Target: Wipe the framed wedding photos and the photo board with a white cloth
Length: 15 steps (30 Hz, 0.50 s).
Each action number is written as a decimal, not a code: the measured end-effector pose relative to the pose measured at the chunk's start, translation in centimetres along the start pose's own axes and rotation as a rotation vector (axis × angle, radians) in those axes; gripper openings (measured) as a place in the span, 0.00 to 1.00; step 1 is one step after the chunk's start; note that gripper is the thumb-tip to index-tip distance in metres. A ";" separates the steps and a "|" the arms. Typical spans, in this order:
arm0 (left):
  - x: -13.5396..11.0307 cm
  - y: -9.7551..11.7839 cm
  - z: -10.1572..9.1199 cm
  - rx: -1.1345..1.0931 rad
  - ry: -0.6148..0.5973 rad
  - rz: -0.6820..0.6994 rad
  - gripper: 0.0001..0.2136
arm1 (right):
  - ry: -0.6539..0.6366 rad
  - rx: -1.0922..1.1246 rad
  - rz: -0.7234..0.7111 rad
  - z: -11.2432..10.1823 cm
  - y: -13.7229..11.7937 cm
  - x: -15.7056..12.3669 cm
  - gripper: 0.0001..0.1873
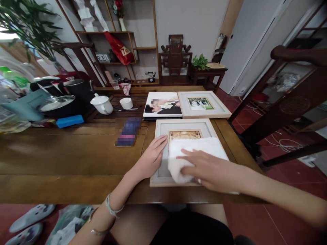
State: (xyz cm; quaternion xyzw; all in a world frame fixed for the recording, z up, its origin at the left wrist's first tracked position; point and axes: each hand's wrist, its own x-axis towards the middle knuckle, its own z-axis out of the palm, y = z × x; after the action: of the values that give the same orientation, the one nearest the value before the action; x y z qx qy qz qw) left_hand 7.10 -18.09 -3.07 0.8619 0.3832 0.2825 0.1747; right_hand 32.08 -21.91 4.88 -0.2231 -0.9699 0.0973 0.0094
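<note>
A pale wooden picture frame (155, 177) lies flat near the table's front edge, with part of a golden picture showing behind its glass. Over its lower right half is a bunched white cloth (204, 144). My right hand (201, 166) presses on this cloth, fingers spread over it and partly sunk in the folds. My left hand (154, 154) lies on the frame's left side, its fingers stretched out over the rim; the thumb is hidden. Just behind are a second framed photo (200, 103) and a white-edged photo album or panel (163, 104).
A blurred-out purple item (128, 132) lies left of the frame on the wooden table (63, 156). Farther left are a white lidded cup (101, 103), a small white bowl (126, 103), a blue box (70, 121) and a dark pot (60, 105). A dark wooden chair (283, 92) stands at right.
</note>
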 end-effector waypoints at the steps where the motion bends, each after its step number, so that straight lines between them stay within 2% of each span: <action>1: 0.0 0.0 0.0 0.000 0.001 0.001 0.22 | -0.021 0.018 -0.012 -0.3 -1.0 -0.5 0.22; 4: 0.0 0.0 0.0 0.002 -0.001 -0.001 0.22 | -0.035 0.052 -0.024 -0.7 -2.6 -1.3 0.21; 6: 0.0 0.0 0.0 0.004 -0.007 -0.006 0.22 | -0.004 0.054 -0.008 -0.3 -2.2 -1.3 0.20; 11: 0.0 0.0 0.0 -0.014 -0.008 -0.014 0.22 | 0.134 -0.081 0.134 1.9 2.8 -0.3 0.22; 15: 0.1 0.2 -0.1 -0.021 -0.024 -0.035 0.23 | 0.240 -0.291 0.305 2.2 7.6 0.8 0.22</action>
State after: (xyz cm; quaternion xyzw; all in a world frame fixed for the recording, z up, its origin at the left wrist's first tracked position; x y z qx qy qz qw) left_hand 7.18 -18.16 -2.89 0.8565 0.3931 0.2731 0.1932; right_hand 34.48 -15.25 1.26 -0.3762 -0.9206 -0.0704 0.0777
